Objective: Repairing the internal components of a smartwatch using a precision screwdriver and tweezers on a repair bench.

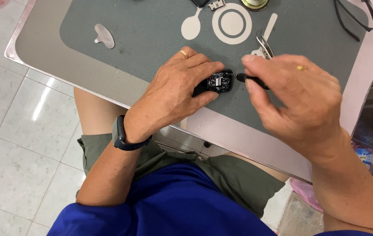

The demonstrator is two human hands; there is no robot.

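left hand (175, 87) clamps a small opened black device (218, 83) on the worktop (107, 83); right hand (293, 94), at 3 o'clock, grips a screwdriver (249, 79) touching its edge. next likely needs steady, precise tip seating.

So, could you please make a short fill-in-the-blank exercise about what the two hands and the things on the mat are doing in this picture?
1. The left hand holds a small black opened device on the ___ table mat.
2. The right hand points a thin black screwdriver at the ___.
3. Black-framed eyeglasses lie at the mat's far ___ corner.
4. The left wrist wears a dark ___.

Missing words: grey; device; right; watch
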